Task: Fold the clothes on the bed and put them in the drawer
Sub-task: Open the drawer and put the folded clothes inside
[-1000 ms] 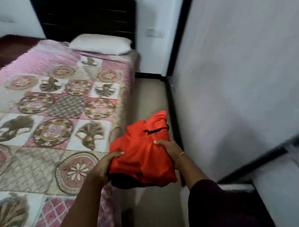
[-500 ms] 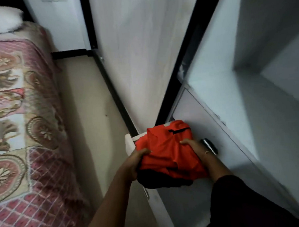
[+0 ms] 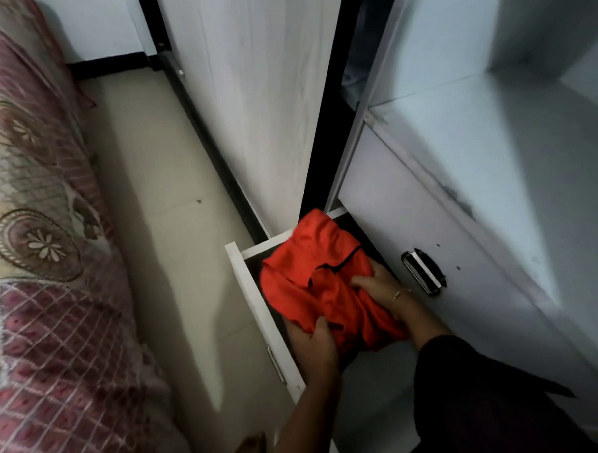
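Lowering folded orange garment [image 3: 322, 283] into open drawer [image 3: 245, 283] | left hand [image 3: 315, 345] grips near edge, right hand [image 3: 379, 286] pinches top | bundle sits directly over cavity, long axis along drawer depth | bed [image 3: 34, 238] left

two hands, left hand [image 3: 313, 345] and right hand [image 3: 379, 284]; one orange garment [image 3: 314, 287]; one open drawer [image 3: 248, 283]; one bed [image 3: 35, 272]

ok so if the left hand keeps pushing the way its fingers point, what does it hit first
Only the orange cloth it already grips. The left hand points into the open drawer; past the cloth lies the dark inside, whose depth is unclear.
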A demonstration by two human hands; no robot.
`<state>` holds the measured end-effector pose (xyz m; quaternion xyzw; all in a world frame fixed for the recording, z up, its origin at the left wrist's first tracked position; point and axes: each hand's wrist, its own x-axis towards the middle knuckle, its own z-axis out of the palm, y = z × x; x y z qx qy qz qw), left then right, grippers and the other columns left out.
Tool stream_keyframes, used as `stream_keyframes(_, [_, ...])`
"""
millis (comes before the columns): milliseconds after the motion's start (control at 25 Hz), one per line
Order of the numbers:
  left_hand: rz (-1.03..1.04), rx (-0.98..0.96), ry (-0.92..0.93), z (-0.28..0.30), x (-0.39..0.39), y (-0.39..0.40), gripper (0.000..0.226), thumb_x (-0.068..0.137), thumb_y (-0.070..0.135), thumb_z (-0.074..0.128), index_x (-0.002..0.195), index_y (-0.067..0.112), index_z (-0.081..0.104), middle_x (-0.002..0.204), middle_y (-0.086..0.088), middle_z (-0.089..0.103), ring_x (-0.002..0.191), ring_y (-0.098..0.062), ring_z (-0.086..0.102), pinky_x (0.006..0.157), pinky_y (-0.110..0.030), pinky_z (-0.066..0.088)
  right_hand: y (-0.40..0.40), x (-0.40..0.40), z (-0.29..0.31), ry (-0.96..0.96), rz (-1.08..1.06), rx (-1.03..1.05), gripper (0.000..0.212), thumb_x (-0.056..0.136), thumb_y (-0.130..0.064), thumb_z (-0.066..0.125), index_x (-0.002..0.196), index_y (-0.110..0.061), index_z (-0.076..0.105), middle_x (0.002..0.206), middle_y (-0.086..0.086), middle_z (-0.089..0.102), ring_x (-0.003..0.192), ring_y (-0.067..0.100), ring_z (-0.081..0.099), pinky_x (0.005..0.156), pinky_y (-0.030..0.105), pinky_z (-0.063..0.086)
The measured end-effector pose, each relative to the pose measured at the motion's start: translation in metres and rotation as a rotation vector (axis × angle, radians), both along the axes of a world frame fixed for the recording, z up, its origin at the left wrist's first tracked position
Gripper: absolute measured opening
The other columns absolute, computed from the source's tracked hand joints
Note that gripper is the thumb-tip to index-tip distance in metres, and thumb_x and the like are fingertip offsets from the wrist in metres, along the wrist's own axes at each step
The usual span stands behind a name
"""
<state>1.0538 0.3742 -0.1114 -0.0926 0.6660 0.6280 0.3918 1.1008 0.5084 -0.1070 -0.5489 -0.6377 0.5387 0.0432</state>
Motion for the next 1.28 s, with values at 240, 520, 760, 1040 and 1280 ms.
stream_keyframes(240, [0.125,-0.151,-0.185,-0.082,0.001,0.022,0.062,0.082,0.010,0.052,0.142,0.016,0.039,0.134,-0.007,0.052,0.119,-0.031,0.052,0.103,-0.045,0.041,0.007,-0.001,-0.117,-0.194,0.322,-0.123,0.067,0.084,-0.007,0.061,0.143,-0.020,0.033,0.133,0.012,0.052,0.122,0.026,0.051,0.103,0.036,0.040])
stream_keyframes(520, [-0.008,-0.418,-0.424,-0.147,0.022,0.020,0.044,0.100,0.004,0.034,0.143,-0.002,0.028,0.142,-0.020,0.041,0.128,-0.036,0.043,0.100,-0.039,0.038,-0.033,0.025,-0.185,-0.191,0.369,0.136,0.092,0.087,-0.012,0.061,0.149,-0.026,-0.005,0.143,0.018,0.041,0.126,0.032,0.046,0.104,0.040,0.039])
stream_keyframes(760, [-0.165,-0.509,-0.607,-0.148,0.022,0.020,0.039,0.103,0.005,0.025,0.139,-0.011,0.028,0.145,-0.028,0.033,0.132,-0.037,0.036,0.101,-0.036,0.034,-0.034,0.036,-0.182,-0.584,0.693,0.338,0.077,0.095,-0.038,0.045,0.144,-0.035,-0.014,0.126,0.016,0.045,0.105,0.037,0.056,0.086,0.040,0.046])
stream_keyframes(1040, [-0.694,-0.802,0.445,-0.128,0.015,0.025,0.069,0.094,0.019,0.049,0.150,0.012,0.009,0.158,-0.011,0.005,0.144,-0.033,0.006,0.115,-0.044,0.014,-0.040,0.008,-0.186,-0.595,0.669,0.915,0.054,0.076,-0.030,0.050,0.127,-0.014,0.046,0.105,0.009,0.065,0.082,0.026,0.063,0.061,0.031,0.049])
stream_keyframes(1280, [-1.413,-0.944,0.757,-0.165,-0.033,0.034,0.065,0.101,0.028,0.033,0.149,0.004,-0.004,0.157,-0.017,-0.012,0.143,-0.035,-0.017,0.116,-0.046,0.001,-0.035,-0.010,-0.203,-0.473,0.968,0.992,0.045,0.072,-0.038,0.061,0.112,-0.021,0.069,0.128,0.009,0.060,0.120,0.028,0.056,0.090,0.055,0.045])
